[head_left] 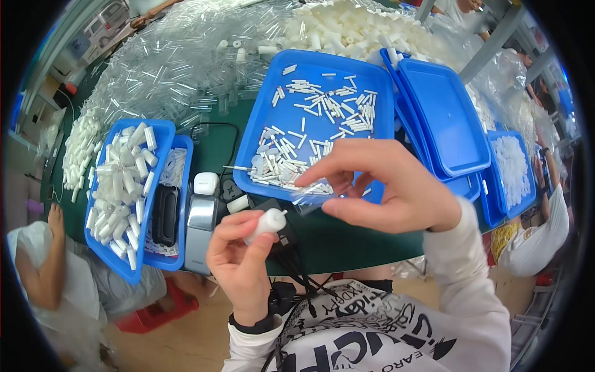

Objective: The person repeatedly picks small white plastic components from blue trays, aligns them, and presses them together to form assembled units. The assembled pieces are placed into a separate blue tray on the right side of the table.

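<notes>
My left hand (238, 260) is closed around a white plastic cylinder with a narrow tip (271, 221), gripped between thumb and fingers with the tip pointing up. To its right, my right hand (403, 186) has its thumb and index finger around a clear plastic tube (308, 202), partly hidden by the fingers. That hand hovers over the near edge of a large blue tray (257, 115). Scattered in the tray are many small white sticks (304, 139), some with dark ends. Several round white discs lie among them near the tray's left side.
Left stands a blue tray of white cylinders (127, 180), overlapping another holding a black case (165, 214). A grey device (203, 232) and cables are beside it. Clear tubes (167, 74) heap at the back; stacked blue trays (443, 118) stand right. Other people sit at both sides.
</notes>
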{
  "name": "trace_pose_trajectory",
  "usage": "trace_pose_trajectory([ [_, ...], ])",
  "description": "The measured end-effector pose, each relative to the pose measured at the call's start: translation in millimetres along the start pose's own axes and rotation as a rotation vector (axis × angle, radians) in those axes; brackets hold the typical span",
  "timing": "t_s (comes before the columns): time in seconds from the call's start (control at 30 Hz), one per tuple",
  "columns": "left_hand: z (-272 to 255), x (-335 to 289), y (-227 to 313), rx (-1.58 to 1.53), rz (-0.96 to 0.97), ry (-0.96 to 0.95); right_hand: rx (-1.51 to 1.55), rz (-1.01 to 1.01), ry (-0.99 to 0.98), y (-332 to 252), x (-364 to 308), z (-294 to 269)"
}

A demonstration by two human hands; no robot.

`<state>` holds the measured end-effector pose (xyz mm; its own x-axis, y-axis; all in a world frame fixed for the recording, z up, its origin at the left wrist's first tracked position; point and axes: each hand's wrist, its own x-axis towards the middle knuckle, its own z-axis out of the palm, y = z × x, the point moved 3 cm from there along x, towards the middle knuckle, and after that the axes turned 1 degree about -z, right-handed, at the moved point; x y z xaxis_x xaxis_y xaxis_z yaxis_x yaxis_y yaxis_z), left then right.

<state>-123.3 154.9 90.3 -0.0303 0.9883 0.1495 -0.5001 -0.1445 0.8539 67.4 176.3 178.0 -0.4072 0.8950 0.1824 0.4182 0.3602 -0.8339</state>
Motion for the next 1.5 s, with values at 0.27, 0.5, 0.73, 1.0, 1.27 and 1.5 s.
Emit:
trace_pose_trajectory([
  [0.27,9.8,-22.8,7.9,0.148,0.144,-0.059,0.101,-0.202,0.166,5.4,-29.7,29.2],
  [0.5,25.8,-70.0,4.6,0.361,0.295,-0.198,0.159,-0.235,0.278,8.9,-96.9,43.6],
  [0.73,41.9,-106.5,5.0,0.436,0.356,-0.38,0.471,-0.106,0.265,14.1,-150.7,56.6],
  [1.0,45.7,-110.6,7.9,0.379,0.312,-0.401,0.349,-0.172,0.328,4.4,-161.5,49.5],
  [1.27,70.6,-105.6,5.3,0.687,0.516,-0.362,-0.004,-0.314,0.397,11.7,-161.1,32.9],
  [1.5,83.7,-96.1,4.1,0.593,0.406,-0.493,-0.112,-0.478,0.451,4.5,-170.1,16.5],
])
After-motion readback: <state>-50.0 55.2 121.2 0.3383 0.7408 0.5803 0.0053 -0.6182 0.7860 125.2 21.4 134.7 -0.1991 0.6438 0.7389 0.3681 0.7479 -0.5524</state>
